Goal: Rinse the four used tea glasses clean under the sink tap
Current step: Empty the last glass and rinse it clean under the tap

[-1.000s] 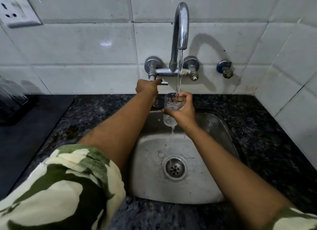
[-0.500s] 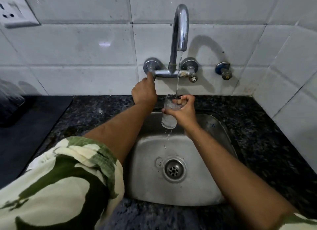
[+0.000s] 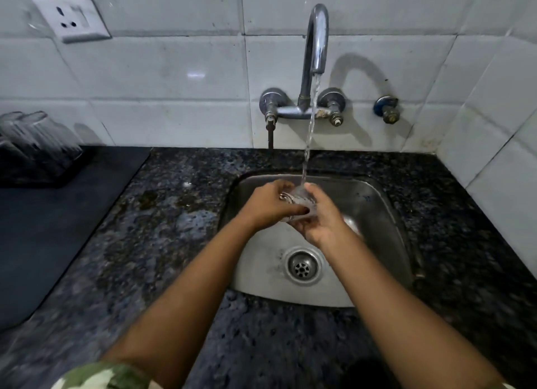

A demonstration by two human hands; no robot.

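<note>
White wall tiles (image 3: 174, 69) backed a dark speckled stone counter (image 3: 162, 229), with a steel sink (image 3: 374, 214) set into it right of centre. A chrome tap (image 3: 316, 40) rose from the wall at twelve o'clock of the basin, and a stream of water (image 3: 309, 133) fell from its spout straight down onto the hands. A small separate valve (image 3: 388, 111) stuck out of the tiles at about one o'clock from the basin. The drain (image 3: 302, 266) sat at six o'clock of the hands, on the basin floor.

Both hands met over the upper half of the basin, holding one clear tea glass (image 3: 300, 198) between them under the stream. The left hand (image 3: 268, 207) came in from eight o'clock, its fingers curled around the glass from that side, a ring showing on one finger. The right hand (image 3: 321, 217) came in from four o'clock, its fingers wrapped around the glass from the opposite side and partly beneath it. The glass itself was mostly covered by the fingers and blurred by water, so its tilt could not be told.

At nine o'clock, well apart from the sink, more clear glasses (image 3: 35, 133) stood on a dark tray (image 3: 37, 173), blurred, resting on a dark mat (image 3: 58, 220). A white wall socket (image 3: 69, 13) was mounted at ten o'clock. A camouflage-patterned sleeve (image 3: 101, 377) showed at seven o'clock.
</note>
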